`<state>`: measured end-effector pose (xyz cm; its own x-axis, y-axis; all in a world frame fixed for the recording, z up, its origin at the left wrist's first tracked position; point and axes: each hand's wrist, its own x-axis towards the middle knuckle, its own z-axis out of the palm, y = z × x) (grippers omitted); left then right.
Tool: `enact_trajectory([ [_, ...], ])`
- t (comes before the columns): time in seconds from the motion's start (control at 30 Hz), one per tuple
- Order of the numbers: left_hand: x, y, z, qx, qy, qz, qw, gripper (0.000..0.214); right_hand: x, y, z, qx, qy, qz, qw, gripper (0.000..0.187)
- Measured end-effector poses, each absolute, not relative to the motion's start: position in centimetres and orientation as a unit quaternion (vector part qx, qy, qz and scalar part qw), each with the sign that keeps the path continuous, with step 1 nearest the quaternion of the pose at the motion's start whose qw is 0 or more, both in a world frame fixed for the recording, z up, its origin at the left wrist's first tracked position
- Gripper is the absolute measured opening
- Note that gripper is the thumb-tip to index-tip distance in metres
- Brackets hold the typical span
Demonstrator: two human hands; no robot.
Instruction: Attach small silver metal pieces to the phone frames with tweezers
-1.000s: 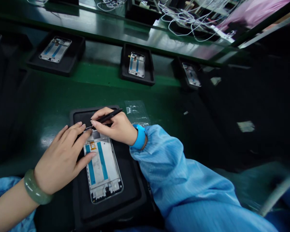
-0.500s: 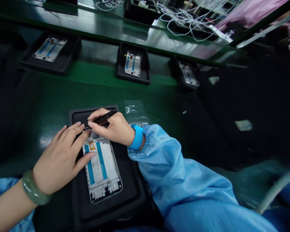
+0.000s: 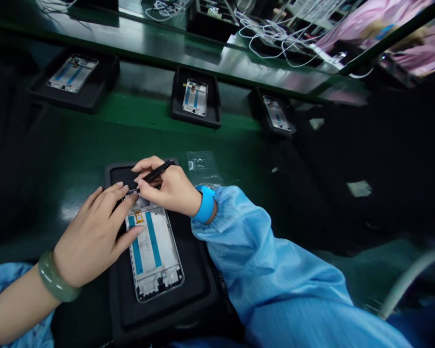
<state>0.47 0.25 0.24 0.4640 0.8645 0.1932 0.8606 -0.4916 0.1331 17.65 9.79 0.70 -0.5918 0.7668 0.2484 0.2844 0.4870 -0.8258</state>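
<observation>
A silver phone frame (image 3: 152,251) with two blue strips lies in a black tray (image 3: 188,290) in front of me. My left hand (image 3: 94,234) rests flat on the frame's left edge, fingers stretched out, with a green bangle on the wrist. My right hand (image 3: 166,188) is closed on black tweezers (image 3: 155,172), whose tips point at the frame's top end, close to my left fingertips. A blue wrist strap and blue sleeve cover my right arm.
A clear plastic sheet (image 3: 203,166) lies right of the tray on the green belt. Three more black trays with phone frames (image 3: 71,72) (image 3: 195,96) (image 3: 276,112) sit farther back. White cables (image 3: 275,34) lie on the bench beyond.
The view has shifted slightly. My right hand has tilted the tweezers a little at the frame's top. My left hand stays on the frame.
</observation>
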Motion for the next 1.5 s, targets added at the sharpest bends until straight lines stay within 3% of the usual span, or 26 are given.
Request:
enact_trajectory([
  [0.53, 0.6, 0.5, 0.1, 0.849, 0.514, 0.120, 0.014, 0.052, 17.4, 9.5, 0.4, -0.294, -0.855, 0.290, 0.314, 0.020],
  [0.77, 0.6, 0.5, 0.2, 0.844, 0.521, 0.125, 0.016, 0.049, 18.0, 10.0, 0.0, -0.350, -0.765, 0.410, 0.353, 0.021],
  [0.97, 0.7, 0.5, -0.1, 0.829, 0.532, 0.167, 0.047, 0.051, 18.1, 9.7, 0.0, -0.323, -0.801, 0.364, 0.349, 0.017],
  [1.17, 0.6, 1.4, -0.1, 0.788, 0.569, 0.221, 0.082, 0.032, 18.4, 9.7, 0.0, -0.295, -0.824, 0.318, 0.364, 0.019],
  [1.5, 0.6, 3.0, -0.3, 0.767, 0.585, 0.249, 0.091, 0.017, 18.4, 9.7, -0.2, -0.286, -0.830, 0.306, 0.368, 0.017],
])
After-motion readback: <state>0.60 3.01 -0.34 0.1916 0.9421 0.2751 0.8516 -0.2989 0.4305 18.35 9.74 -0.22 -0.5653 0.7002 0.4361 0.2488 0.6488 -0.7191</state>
